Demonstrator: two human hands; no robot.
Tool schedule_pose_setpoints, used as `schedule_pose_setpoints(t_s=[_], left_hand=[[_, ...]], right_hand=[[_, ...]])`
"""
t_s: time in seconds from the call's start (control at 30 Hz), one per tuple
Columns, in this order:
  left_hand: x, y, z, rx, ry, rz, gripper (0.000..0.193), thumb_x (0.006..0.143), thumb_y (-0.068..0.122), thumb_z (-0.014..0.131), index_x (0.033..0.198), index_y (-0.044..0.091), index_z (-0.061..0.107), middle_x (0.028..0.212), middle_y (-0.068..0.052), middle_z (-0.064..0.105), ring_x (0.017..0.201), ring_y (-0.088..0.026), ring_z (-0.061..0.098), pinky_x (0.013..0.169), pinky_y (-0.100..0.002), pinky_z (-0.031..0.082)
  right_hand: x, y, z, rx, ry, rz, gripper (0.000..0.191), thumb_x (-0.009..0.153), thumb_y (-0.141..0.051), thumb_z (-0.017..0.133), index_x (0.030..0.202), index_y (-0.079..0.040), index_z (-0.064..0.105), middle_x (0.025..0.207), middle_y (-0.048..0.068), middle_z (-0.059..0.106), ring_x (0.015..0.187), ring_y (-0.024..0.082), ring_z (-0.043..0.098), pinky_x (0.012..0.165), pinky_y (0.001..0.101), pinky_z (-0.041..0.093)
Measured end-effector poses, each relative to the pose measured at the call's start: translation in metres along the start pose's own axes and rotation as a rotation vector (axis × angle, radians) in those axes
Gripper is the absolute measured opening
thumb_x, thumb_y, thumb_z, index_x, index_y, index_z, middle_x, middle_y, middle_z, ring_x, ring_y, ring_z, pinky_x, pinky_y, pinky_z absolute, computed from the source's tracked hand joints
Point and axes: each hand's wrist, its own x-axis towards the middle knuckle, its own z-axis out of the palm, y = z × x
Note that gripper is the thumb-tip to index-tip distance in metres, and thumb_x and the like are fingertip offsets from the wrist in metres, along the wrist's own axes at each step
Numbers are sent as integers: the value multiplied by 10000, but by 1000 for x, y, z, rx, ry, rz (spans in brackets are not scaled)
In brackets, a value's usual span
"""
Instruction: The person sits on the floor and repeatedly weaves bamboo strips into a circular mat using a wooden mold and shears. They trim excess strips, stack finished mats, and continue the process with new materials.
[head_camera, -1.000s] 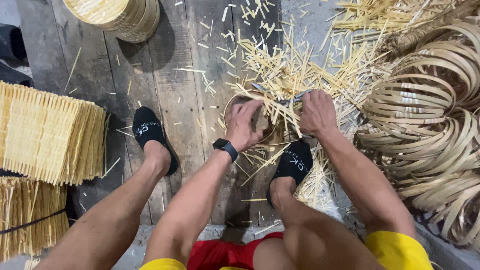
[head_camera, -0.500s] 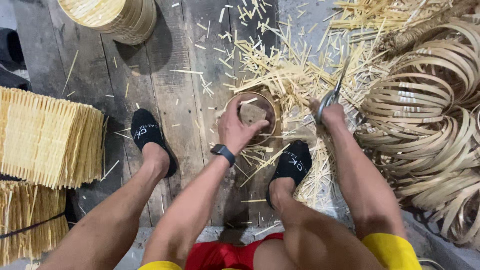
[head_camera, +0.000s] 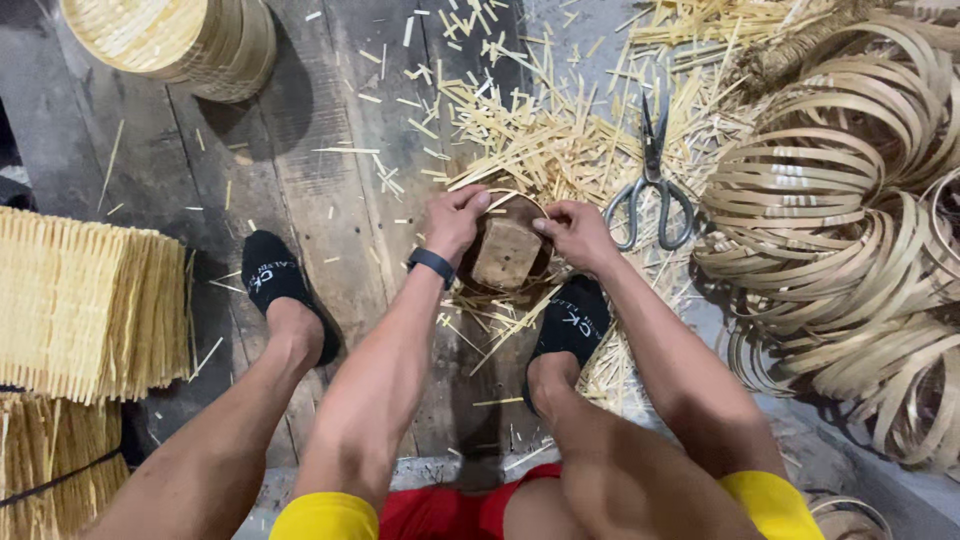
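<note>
A dark, worn plank floor is strewn with pale bamboo splinters, thickest just beyond the person's feet. At the middle of the floor, between two black socks, sits a small round bamboo hoop with a wooden block inside it. The left hand, with a black wristband on its wrist, has its fingers curled over the hoop's left rim. The right hand grips the right rim, its thumb pressed by the block's upper corner. A pair of metal scissors lies just beside the right hand, untouched. A heap of bamboo rings fills the right side, stacks of bamboo strips the left, and a round woven basket stands at the top left.
</note>
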Motion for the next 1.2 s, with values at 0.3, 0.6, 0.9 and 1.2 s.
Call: schedule_pose_setpoints(t_s=[0.3, 0.6, 0.9, 1.2], left_hand=[[-8, 7, 23, 265, 206, 76, 193, 843, 281, 762, 995, 188, 834, 868, -111, 633, 840, -280, 651, 759, -398, 497], [-62, -22, -29, 263, 228, -392, 280, 965, 287, 719, 1078, 43, 797, 922, -192, 793, 786, -228, 749, 767, -343, 565], [-66, -27, -33, 183, 209, -345, 346, 746, 254, 895, 1018, 57, 813, 858, -78, 804, 713, -133, 731, 699, -287, 569], [-121, -45, -15, -919, -54, -499, 141, 996, 13, 626, 1128, -22, 588, 1115, -162, 715, 976, -305, 726, 802, -439, 648]], right_hand=[[2, -4, -12, -17, 96, 104, 206, 789, -213, 881, 882, -39, 824, 778, 112, 781, 648, 145, 671, 624, 309, 540], [-34, 13, -4, 267, -153, 282, 248, 908, -116, 758, 1082, 59, 740, 913, 158, 773, 723, 182, 729, 651, 322, 622], [-31, 24, 5, 373, -60, 362, 193, 919, -71, 737, 1035, 81, 756, 849, 171, 752, 670, 220, 715, 571, 321, 606], [-71, 1, 21, 645, -137, 381, 202, 953, -94, 684, 1006, 102, 682, 834, 192, 748, 709, 257, 771, 612, 327, 659]])
